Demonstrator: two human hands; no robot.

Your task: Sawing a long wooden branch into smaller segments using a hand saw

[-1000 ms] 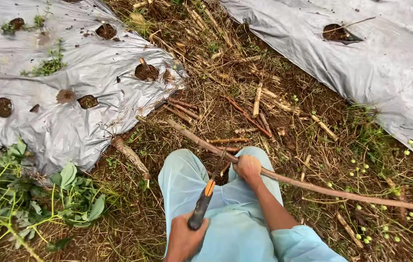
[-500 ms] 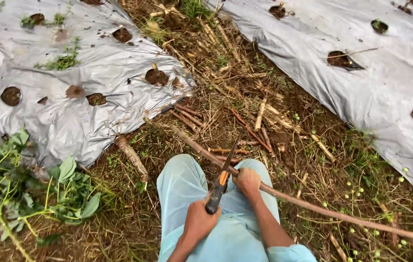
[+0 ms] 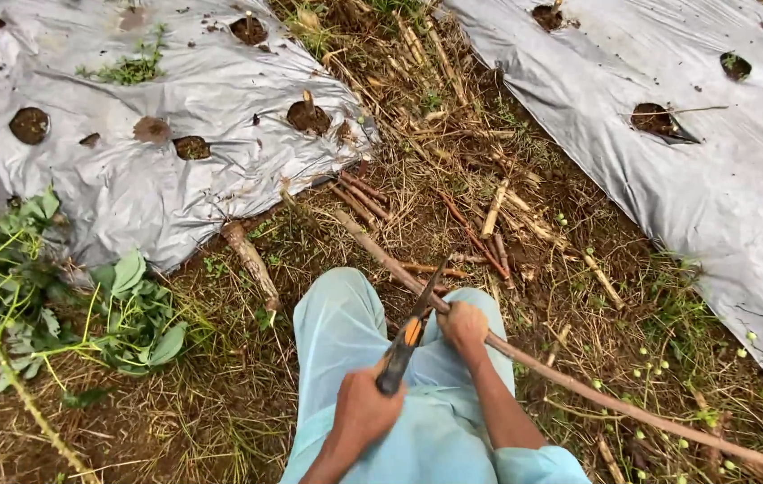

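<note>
Knife (image 3: 408, 336) blade against long stem (image 3: 579, 385)

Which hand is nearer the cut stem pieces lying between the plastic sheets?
Right. The right hand grips the long stem just below the cut stem pieces; the left hand, holding the knife, sits farther back.

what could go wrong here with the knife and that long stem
The knife blade meets the stem right beside the right hand gripping it, so a slip could catch those fingers. The cut happens just above the knees, so a blade that goes through or glances off may hit a leg. The stem's long free end trails over rough ground and could shift mid-cut, throwing off the left hand.
</note>
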